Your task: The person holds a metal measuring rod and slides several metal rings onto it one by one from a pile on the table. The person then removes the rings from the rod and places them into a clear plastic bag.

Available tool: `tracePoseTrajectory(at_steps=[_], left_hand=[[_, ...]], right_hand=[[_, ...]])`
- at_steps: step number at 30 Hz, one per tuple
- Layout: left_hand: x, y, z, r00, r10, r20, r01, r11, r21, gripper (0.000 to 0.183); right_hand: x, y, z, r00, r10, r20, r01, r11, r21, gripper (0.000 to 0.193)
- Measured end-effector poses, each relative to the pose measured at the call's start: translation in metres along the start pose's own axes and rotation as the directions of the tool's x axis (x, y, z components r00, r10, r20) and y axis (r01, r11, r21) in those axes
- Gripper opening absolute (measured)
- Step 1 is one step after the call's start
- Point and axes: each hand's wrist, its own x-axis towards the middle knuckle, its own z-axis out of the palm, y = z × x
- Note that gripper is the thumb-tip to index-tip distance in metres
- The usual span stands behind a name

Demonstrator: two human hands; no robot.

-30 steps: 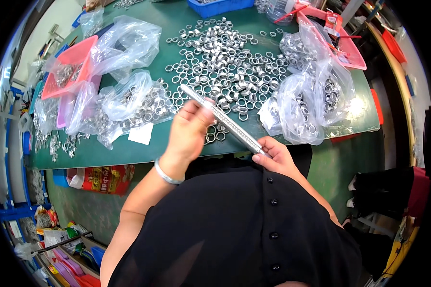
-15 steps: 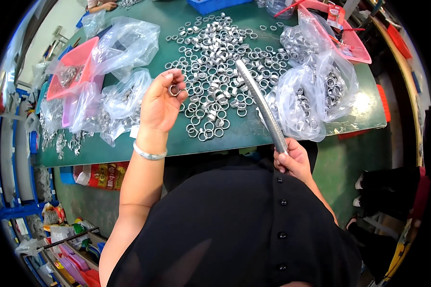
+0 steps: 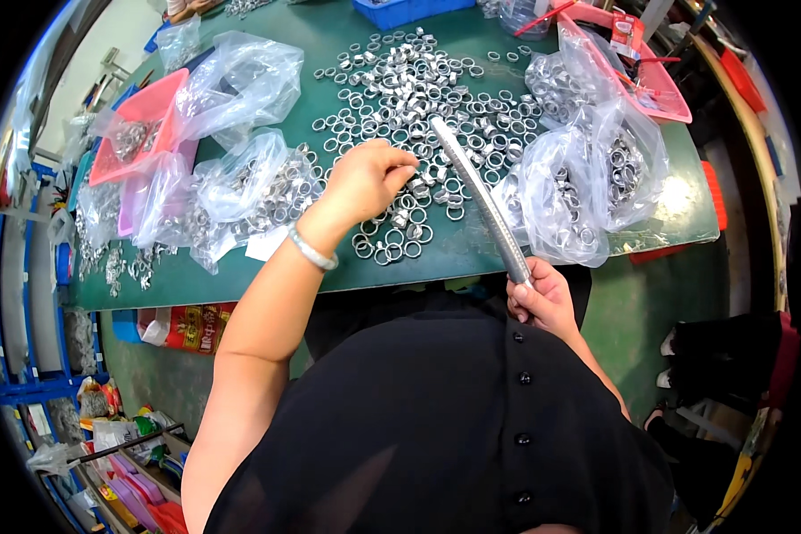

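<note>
A big spread of loose silver rings (image 3: 400, 111) lies on the green table. Over its near left part, my left hand (image 3: 365, 182) is bent down with thumb and forefinger pinched together. Whatever is between those fingertips is hidden or too small to make out. My right hand (image 3: 540, 294), close to the table's front edge, grips the lower end of a ring mandrel (image 3: 481, 196), a long tapered metal rod with fine markings. The mandrel slants up and to the left, its narrow tip above the rings.
Clear plastic bags of rings stand left (image 3: 249, 182) and right (image 3: 565, 209) of the pile. A pink basket (image 3: 156, 111) sits at the left, another pink tray (image 3: 676, 107) at the far right. A blue bin (image 3: 409, 11) is at the back. Another person's hand (image 3: 187, 9) shows far left.
My left hand, which had a ring at its fingers, has moved right and turned down over the pile; that ring no longer shows. My right hand and the mandrel have barely moved.
</note>
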Motion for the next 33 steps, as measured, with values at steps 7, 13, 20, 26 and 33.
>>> tracePoseTrajectory(at_steps=[7, 13, 20, 26, 33], left_hand=[[0.033, 0.02, -0.002, 0.92, -0.227, 0.321, 0.084, 0.911, 0.404, 0.015], [0.04, 0.024, 0.001, 0.898, -0.289, 0.333, 0.157, 0.915, 0.371, 0.013], [0.016, -0.012, -0.01, 0.942, -0.148, 0.301, 0.327, 0.211, -0.921, 0.005], [0.002, -0.008, -0.006, 0.989, -0.004, 0.151, 0.151, 0.01, -0.988, 0.014], [-0.01, 0.013, -0.009, 0.982, -0.007, 0.187, 0.187, 0.109, -0.976, 0.042]], right_hand=[[-0.003, -0.001, -0.001, 1.0, -0.012, -0.024, 0.011, 1.0, -0.021, 0.02], [-0.002, -0.001, 0.001, 0.999, -0.017, -0.045, 0.016, 0.999, -0.036, 0.021], [-0.001, -0.002, 0.002, 0.999, 0.004, -0.044, -0.008, 0.997, -0.078, 0.022], [0.001, -0.005, 0.008, 0.996, 0.082, -0.026, -0.085, 0.983, -0.161, 0.021], [0.001, -0.007, 0.014, 0.996, 0.08, -0.05, -0.088, 0.979, -0.186, 0.02]])
